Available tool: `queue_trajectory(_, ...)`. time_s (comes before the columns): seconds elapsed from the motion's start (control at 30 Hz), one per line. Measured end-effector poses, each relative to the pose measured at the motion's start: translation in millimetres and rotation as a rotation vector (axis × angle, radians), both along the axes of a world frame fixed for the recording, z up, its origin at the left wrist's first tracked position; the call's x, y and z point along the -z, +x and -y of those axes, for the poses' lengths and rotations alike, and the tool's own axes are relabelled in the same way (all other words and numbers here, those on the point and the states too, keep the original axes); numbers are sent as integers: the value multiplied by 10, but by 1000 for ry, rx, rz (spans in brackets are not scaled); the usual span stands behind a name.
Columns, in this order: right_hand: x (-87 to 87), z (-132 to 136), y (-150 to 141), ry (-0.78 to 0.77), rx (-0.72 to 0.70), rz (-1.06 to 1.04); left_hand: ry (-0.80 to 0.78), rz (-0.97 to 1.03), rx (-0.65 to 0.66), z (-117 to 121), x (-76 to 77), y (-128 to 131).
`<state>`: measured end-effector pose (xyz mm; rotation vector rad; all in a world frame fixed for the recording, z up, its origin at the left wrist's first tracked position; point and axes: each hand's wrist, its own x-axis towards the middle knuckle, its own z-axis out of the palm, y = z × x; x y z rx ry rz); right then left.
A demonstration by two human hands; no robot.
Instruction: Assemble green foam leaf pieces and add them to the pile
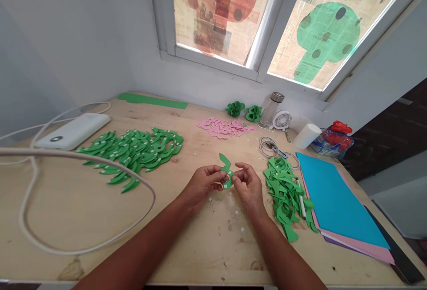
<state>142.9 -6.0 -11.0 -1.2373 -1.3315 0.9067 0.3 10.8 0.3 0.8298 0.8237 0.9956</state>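
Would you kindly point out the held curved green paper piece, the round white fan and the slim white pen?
Held curved green paper piece [227, 167], head view: its middle bend.
Round white fan [282, 120], head view: its front grille.
Slim white pen [302, 203], head view: its barrel.

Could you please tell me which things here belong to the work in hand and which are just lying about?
Part of the work:
green cutout, with left hand and right hand on it
green pieces with white patches, likely
green pile at right, likely

Seemingly just lying about:
small fan
bottle
white cable
blue sheet
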Motion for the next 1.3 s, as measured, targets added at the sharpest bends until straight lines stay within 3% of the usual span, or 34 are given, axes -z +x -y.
queue_trajectory(0.27,33,19,17,116,29,311,151,-159,-132,11,-17,35)
queue_trajectory(0.5,33,52,19,334,97,660,158,-187,-104,26,-25,54)
queue_trajectory(0.7,-13,76,4,403,123,872,171,-199,-90,20,-19,53)
queue_trajectory(1.0,20,73,-5,383,199,936,277,-292,-99,53,-15,99)
queue_trajectory(1.3,25,73,-13,376,222,955,270,-298,-118,59,28,127)
